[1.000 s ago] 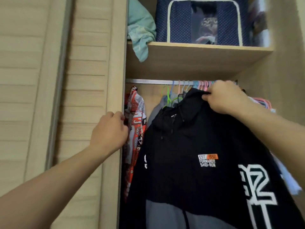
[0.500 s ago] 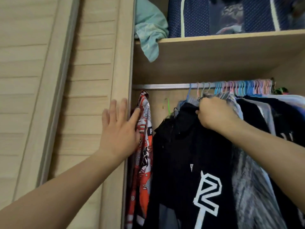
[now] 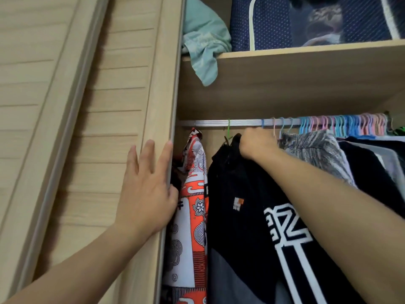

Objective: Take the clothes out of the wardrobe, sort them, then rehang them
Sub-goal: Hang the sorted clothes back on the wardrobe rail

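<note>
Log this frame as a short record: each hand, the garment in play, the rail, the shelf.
left hand: flat against the wardrobe door edge, fingers straight
right hand: grips the black jacket at its collar, just under the rail
beside it: orange patterned shirt hanging at left
shelf: teal cloth, navy storage box

Home bedroom closet, I'd say. Light wood wardrobe with slatted door (image 3: 92,132), metal rail (image 3: 236,122) packed with pastel plastic hangers (image 3: 341,126), everyday shirts and jackets, navy fabric storage box (image 3: 271,23) and a crumpled teal cloth (image 3: 203,47) on my top shelf (image 3: 306,51).
</note>
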`<control>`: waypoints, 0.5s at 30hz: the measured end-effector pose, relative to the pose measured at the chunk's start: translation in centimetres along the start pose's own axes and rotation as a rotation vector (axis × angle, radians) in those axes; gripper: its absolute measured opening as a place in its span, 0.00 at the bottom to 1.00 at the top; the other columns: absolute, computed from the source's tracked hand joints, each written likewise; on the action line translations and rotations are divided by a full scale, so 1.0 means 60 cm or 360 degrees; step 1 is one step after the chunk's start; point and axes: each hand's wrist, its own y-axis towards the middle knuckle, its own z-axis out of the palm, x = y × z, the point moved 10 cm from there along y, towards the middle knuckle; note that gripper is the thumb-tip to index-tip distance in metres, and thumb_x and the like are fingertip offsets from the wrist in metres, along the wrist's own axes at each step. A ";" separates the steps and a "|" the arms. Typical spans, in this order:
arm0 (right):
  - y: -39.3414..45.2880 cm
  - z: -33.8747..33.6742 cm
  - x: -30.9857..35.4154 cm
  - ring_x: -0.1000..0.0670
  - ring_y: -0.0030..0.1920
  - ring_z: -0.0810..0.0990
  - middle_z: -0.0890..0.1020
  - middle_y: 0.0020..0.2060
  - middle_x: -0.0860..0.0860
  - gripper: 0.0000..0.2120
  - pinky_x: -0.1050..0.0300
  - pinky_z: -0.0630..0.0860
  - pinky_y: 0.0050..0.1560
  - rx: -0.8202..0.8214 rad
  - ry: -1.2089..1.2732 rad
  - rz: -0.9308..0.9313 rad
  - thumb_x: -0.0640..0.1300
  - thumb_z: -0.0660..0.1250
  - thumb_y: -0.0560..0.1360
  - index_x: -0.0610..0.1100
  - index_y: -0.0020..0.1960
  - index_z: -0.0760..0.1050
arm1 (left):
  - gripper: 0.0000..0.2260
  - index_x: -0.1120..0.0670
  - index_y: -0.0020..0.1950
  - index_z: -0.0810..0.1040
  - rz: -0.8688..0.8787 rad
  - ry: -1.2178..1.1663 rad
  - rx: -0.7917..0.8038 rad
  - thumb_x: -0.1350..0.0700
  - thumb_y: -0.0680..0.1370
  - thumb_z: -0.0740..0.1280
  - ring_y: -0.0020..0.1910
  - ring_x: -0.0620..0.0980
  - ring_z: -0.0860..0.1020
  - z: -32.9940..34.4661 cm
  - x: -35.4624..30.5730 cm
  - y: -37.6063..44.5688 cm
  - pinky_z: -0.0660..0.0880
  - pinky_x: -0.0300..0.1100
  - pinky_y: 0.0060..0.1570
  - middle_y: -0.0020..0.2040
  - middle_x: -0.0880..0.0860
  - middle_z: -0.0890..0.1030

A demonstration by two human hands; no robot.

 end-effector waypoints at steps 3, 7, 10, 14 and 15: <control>0.013 0.008 0.048 0.38 0.59 0.79 0.79 0.59 0.39 0.11 0.50 0.73 0.47 0.0090 0.0054 -0.0088 0.39 0.60 0.76 0.39 0.56 0.76 | 0.40 0.55 0.82 0.53 -0.0017 -0.0061 -0.0016 0.48 0.72 0.62 0.79 0.64 0.56 0.000 0.000 0.000 0.52 0.61 0.78 0.76 0.67 0.62; 0.027 0.015 0.145 0.38 0.65 0.75 0.75 0.67 0.38 0.18 0.51 0.74 0.60 0.0287 0.0316 -0.0189 0.37 0.57 0.79 0.34 0.66 0.74 | 0.41 0.52 0.83 0.51 -0.0050 -0.0106 0.0008 0.47 0.72 0.63 0.79 0.64 0.55 0.003 0.009 0.000 0.50 0.59 0.79 0.78 0.66 0.60; 0.034 0.053 0.220 0.39 0.66 0.76 0.77 0.66 0.40 0.18 0.52 0.74 0.61 0.0318 0.0579 -0.0245 0.41 0.58 0.80 0.36 0.66 0.75 | 0.40 0.52 0.83 0.53 -0.0038 -0.0135 -0.0014 0.47 0.72 0.63 0.78 0.65 0.55 -0.001 0.011 -0.001 0.51 0.60 0.79 0.77 0.66 0.61; 0.016 0.097 0.251 0.38 0.63 0.78 0.78 0.64 0.40 0.26 0.51 0.75 0.61 0.0428 0.1071 -0.0087 0.57 0.57 0.82 0.37 0.67 0.75 | 0.39 0.52 0.83 0.53 -0.0059 -0.0177 -0.0045 0.47 0.73 0.62 0.76 0.63 0.54 -0.010 0.015 -0.003 0.49 0.58 0.79 0.77 0.66 0.61; 0.000 0.101 0.236 0.38 0.61 0.79 0.79 0.62 0.39 0.29 0.50 0.77 0.60 0.0452 0.1131 -0.0088 0.61 0.55 0.82 0.38 0.66 0.76 | 0.39 0.52 0.83 0.53 -0.0047 -0.0183 -0.0034 0.47 0.74 0.62 0.76 0.63 0.54 -0.009 0.013 -0.003 0.49 0.58 0.79 0.77 0.66 0.61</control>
